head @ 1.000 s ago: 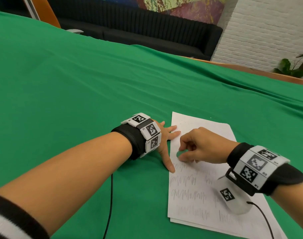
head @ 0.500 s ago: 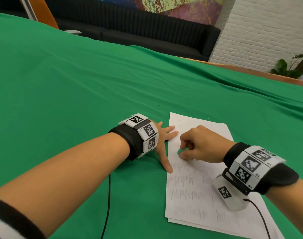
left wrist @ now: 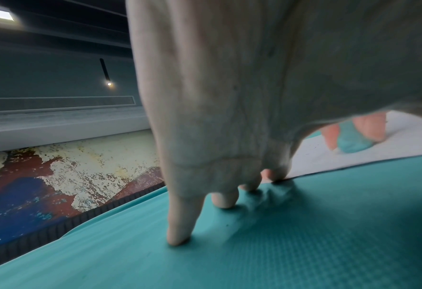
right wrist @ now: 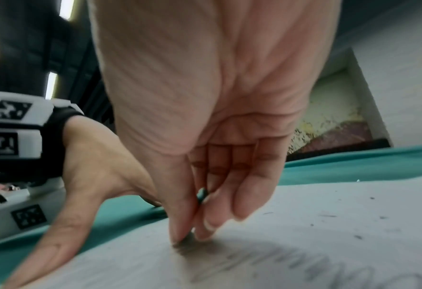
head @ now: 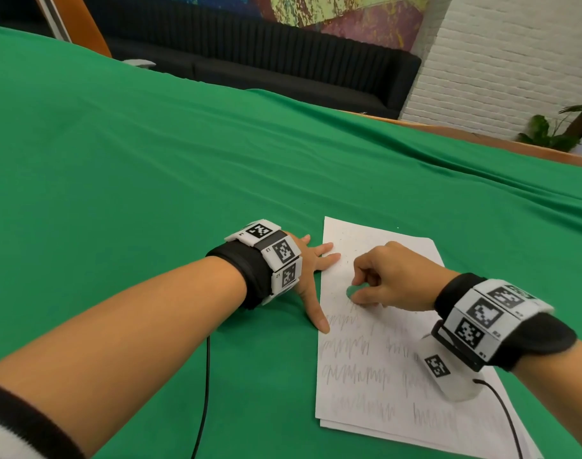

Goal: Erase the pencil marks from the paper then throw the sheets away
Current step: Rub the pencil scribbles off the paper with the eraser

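The right hand (head: pixel 395 279) is pinching a small green eraser (head: pixel 353 290) between thumb and curled fingers and pressing it down on the top sheet (head: pixel 375 366) of a thin stack of paper. The stack is lying on the green tablecloth (head: pixel 150 193) toward the near right corner of the table. The eraser is sitting just above the first remaining row of pencil marks (head: pixel 346 347); the part of the sheet toward the table's far edge is looking bare apart from dark crumbs, while several rows of scribble are running down toward the near edge.

The left hand (head: pixel 308 270) is lying flat with its fingers spread and straight, fingertips and thumb pressing on the sheet's left edge while the palm is resting on the cloth.

Judging from this, most of the erasing is still ahead. The left hand is anchoring only one edge, so a hard stroke toward the right or near edge could buckle or tear the unsupported paper, or slide the top sheet off the one beneath. The cloth is soft and already wrinkling under the fingers in the left wrist view, which could let the stack creep. The crumbs could also smear graphite if rubbed back in.
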